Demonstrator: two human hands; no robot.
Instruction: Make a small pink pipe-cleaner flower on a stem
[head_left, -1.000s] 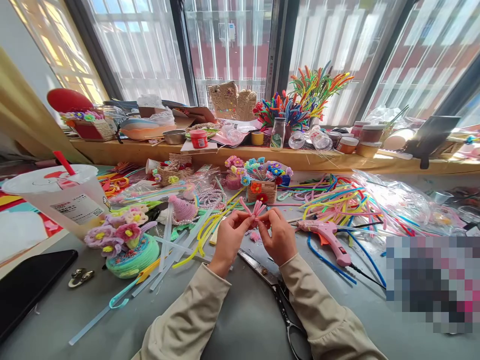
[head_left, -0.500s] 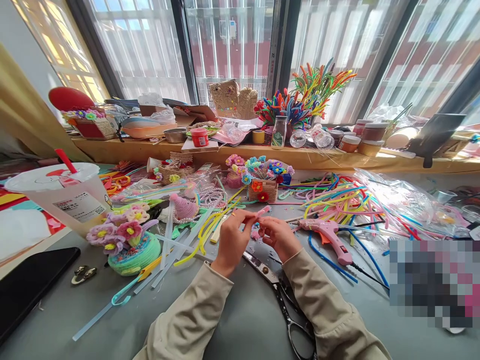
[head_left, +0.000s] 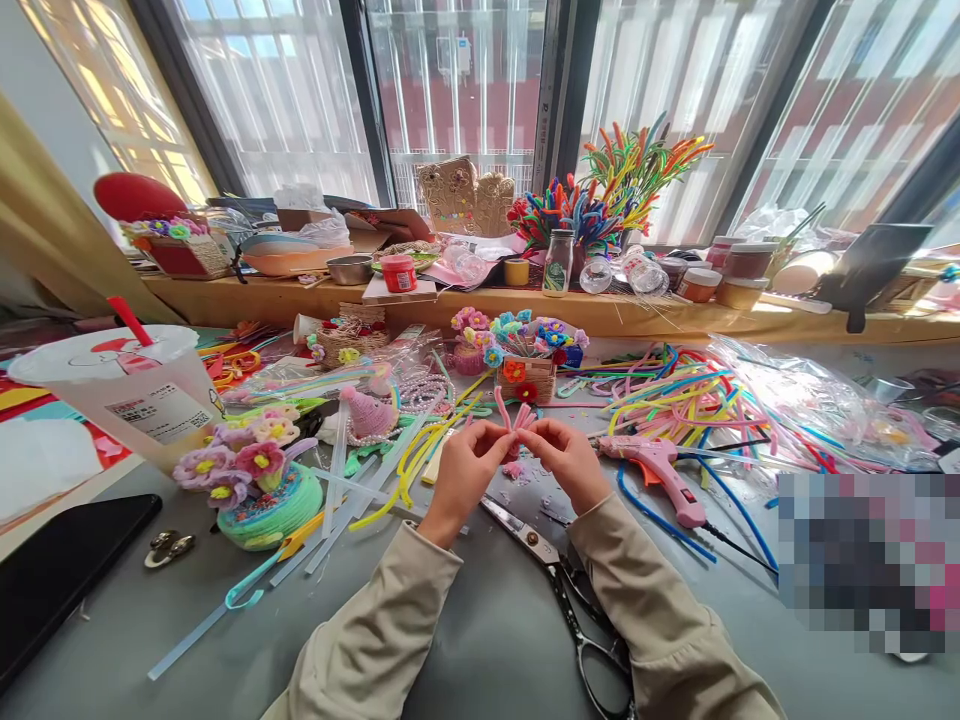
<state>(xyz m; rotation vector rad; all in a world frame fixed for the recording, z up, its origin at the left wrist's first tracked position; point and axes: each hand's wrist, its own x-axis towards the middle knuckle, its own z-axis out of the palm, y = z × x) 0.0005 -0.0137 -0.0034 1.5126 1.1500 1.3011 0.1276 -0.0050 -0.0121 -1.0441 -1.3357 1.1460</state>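
Between my fingertips I hold a small bunch of pink pipe cleaners [head_left: 516, 408], its loose ends fanning upward. My left hand [head_left: 474, 470] pinches it from the left. From the other side my right hand [head_left: 559, 465] pinches the same bunch, the fingertips of both hands meeting. Just below my hands lie large black-handled scissors [head_left: 534, 542], pointing up and left, the right sleeve over part of their handle. A pink hot glue gun [head_left: 656, 465] rests to the right of my right hand. Yellow pipe cleaners [head_left: 409, 465] lie left of my left hand.
A pot of fuzzy flowers [head_left: 270, 500] and a lidded drink cup [head_left: 127, 390] stand at left, near a black phone [head_left: 75, 560]. A heap of coloured pipe cleaners [head_left: 675, 395] spreads at right. Behind is a flower basket [head_left: 525, 380] below a crowded sill [head_left: 465, 312].
My hands have come together at the fingertips. The pink pipe cleaners, earlier lying slanted across my fingers, now stand up with their ends spread apart.
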